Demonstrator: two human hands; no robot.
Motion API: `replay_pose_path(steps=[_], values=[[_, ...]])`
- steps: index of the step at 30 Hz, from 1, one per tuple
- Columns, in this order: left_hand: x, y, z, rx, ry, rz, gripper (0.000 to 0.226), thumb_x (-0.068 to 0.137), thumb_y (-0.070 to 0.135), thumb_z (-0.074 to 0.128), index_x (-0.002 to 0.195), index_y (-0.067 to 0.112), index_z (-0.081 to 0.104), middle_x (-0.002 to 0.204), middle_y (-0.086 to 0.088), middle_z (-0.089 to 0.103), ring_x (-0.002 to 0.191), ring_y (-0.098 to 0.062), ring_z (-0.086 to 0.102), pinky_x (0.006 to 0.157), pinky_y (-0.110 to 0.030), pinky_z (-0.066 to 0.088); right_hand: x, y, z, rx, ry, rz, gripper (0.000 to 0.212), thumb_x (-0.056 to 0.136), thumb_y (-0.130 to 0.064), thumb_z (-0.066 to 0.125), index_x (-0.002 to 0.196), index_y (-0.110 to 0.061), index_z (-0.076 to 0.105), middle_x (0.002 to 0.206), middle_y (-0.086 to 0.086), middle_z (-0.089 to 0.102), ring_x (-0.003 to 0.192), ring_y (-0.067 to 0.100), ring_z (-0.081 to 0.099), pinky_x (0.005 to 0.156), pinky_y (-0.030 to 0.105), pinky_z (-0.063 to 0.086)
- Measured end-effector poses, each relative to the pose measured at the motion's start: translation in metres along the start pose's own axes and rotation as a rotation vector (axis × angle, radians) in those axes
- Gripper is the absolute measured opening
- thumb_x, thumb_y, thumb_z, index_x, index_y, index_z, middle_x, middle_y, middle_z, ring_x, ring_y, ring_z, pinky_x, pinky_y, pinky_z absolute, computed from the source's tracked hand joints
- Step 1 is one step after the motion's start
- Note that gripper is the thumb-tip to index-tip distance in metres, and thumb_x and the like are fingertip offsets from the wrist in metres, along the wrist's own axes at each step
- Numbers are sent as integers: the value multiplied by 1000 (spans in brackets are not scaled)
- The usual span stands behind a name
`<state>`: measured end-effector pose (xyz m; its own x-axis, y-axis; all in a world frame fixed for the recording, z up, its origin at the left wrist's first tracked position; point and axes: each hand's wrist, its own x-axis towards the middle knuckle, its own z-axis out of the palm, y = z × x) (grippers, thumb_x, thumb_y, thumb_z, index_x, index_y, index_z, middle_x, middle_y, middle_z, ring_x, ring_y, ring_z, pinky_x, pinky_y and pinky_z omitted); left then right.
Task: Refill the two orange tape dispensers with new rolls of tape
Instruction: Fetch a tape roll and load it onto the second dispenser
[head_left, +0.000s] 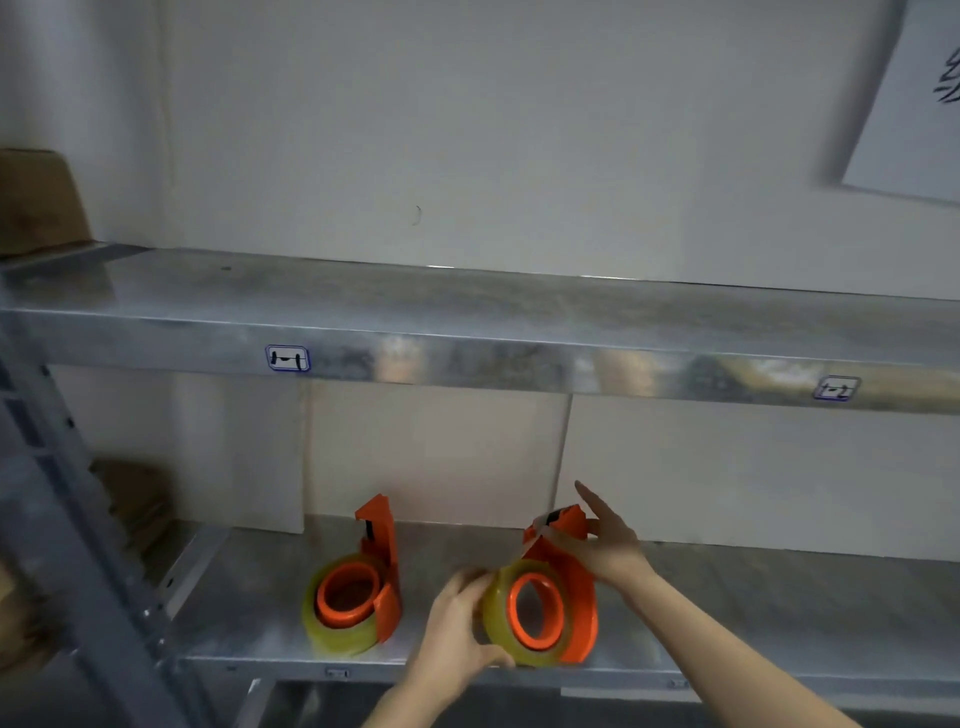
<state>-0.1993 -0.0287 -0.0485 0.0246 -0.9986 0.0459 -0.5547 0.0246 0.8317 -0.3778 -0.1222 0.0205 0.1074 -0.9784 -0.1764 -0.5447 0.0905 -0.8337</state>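
Observation:
Two orange tape dispensers are on the lower metal shelf (260, 597). The left dispenser (382, 551) lies by itself with a yellowish clear tape roll (332, 631) around its orange hub. The right dispenser (574, 577) is held upright just above the shelf's front part. My left hand (460, 623) grips its tape roll (498, 618) from the left side. My right hand (610, 545) holds the dispenser's upper cutter end, with the forefinger stretched out. A strip of tape runs from the roll up toward the cutter.
An upper metal shelf (467, 312) spans the view above, with small labels on its front edge. Flat cardboard sheets (436, 457) lean against the wall behind the dispensers. A grey upright post (78, 519) stands at the left. Brown cardboard (36, 202) sits at top left.

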Motion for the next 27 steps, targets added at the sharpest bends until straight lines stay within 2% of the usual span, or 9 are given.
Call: replay_pose_path(steps=[1, 4, 7, 9, 12, 17, 21, 27], values=[[3, -1, 2, 8, 17, -7, 88, 56, 16, 92, 135, 19, 54, 127, 11, 39, 128, -13, 47, 109, -25, 43, 4, 0, 3, 0, 4, -1, 88, 72, -53, 73, 144, -40, 25, 135, 8, 55, 121, 27, 54, 94, 32, 46], [8, -5, 7, 50, 55, -25, 82, 61, 25, 90, 135, 24, 54, 123, 12, 41, 122, -7, 44, 107, -20, 35, 14, 1, 14, -16, 30, 2, 88, 75, -55, 69, 146, -41, 19, 136, 8, 54, 123, 29, 52, 94, 33, 43], [12, -7, 11, 75, 84, -60, 84, 60, 34, 89, 136, 30, 52, 128, 9, 49, 123, -11, 50, 107, -26, 42, 22, 3, 25, -73, 62, -9, 90, 75, -59, 66, 146, -41, 13, 136, 9, 54, 123, 32, 51, 101, 43, 42], [14, -7, 13, 82, 79, -87, 87, 56, 39, 89, 135, 33, 53, 126, 9, 51, 122, -12, 52, 105, -31, 46, 26, 7, 29, -70, 77, -13, 87, 79, -54, 65, 147, -38, 13, 132, 11, 57, 120, 33, 54, 99, 43, 42], [17, -14, 17, 115, 58, -95, 84, 54, 49, 87, 131, 36, 55, 118, 12, 51, 118, -10, 52, 103, -31, 46, 31, 12, 35, -67, 76, -30, 83, 83, -49, 63, 148, -34, 14, 131, 12, 57, 118, 33, 55, 96, 39, 43], [20, -25, 24, 201, 48, -129, 85, 53, 55, 84, 130, 35, 57, 124, 7, 56, 119, -14, 49, 103, -29, 42, 37, 18, 44, -95, 51, -61, 81, 85, -45, 61, 149, -31, 13, 122, 13, 63, 110, 33, 59, 89, 37, 44], [19, -25, 27, 227, 68, -143, 92, 56, 55, 83, 139, 33, 49, 133, 7, 55, 124, -15, 47, 104, -27, 38, 39, 22, 45, -96, 51, -56, 79, 87, -42, 60, 149, -30, 13, 119, 17, 63, 107, 34, 60, 90, 40, 47], [15, -17, 30, 161, 84, -148, 105, 66, 45, 82, 152, 25, 26, 146, 7, 47, 136, -13, 40, 113, -27, 32, 31, 26, 40, -58, 10, 19, 81, 85, -43, 62, 148, -30, 12, 139, 14, 51, 123, 34, 52, 100, 43, 44]])
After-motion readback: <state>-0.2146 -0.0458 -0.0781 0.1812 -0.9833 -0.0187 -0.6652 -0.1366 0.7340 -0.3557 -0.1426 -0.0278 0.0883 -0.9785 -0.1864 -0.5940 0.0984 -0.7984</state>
